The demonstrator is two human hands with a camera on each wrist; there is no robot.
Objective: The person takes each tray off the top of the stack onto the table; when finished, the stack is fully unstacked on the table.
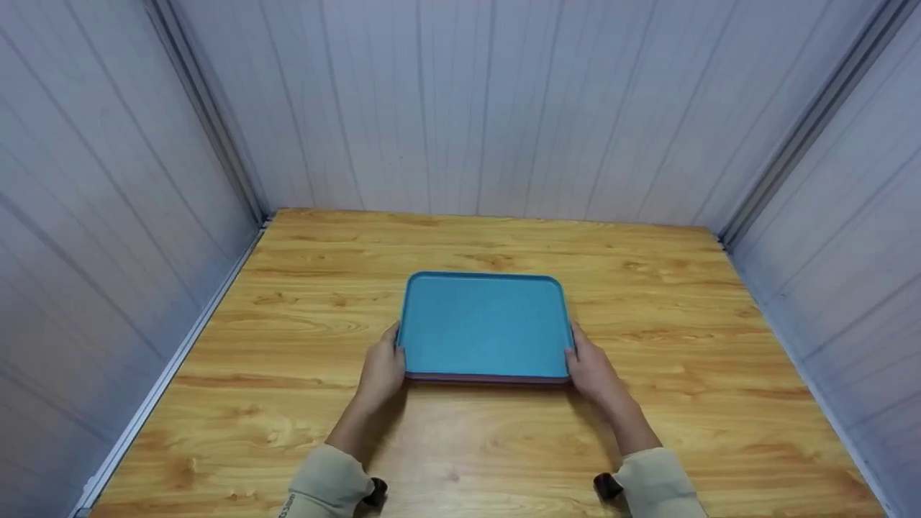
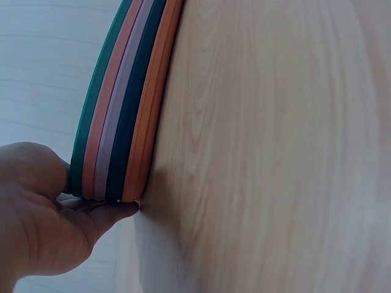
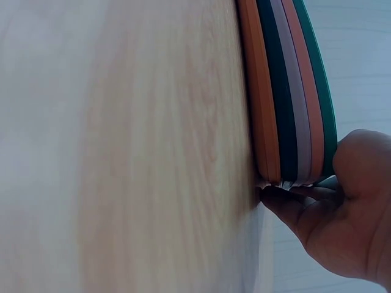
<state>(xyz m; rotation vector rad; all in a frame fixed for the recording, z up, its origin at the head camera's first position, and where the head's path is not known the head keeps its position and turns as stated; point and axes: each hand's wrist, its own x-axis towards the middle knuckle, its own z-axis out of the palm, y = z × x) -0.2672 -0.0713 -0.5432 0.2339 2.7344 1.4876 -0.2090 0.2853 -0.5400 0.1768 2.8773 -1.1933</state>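
Observation:
A stack of rectangular trays (image 1: 486, 325) lies level near the middle of the table, its top tray blue-green with a raised rim. From the side, the left wrist view shows the layered edges of the stack (image 2: 116, 116): green, salmon, lilac, dark teal and orange at the bottom. My left hand (image 1: 383, 365) grips the left side, thumb at the top rim and fingers along the edge. On the opposite side my right hand (image 1: 594, 367) holds the stack the same way. Fingertips of both hands reach the bottom tray. Whether the orange tray touches the table I cannot tell.
The wood-grain table (image 1: 489, 446) extends around the stack. Pale panel walls stand behind (image 1: 460, 108), at the left (image 1: 93, 216) and at the right (image 1: 849, 259). Light sleeves with a dark piece at each wrist show at the bottom.

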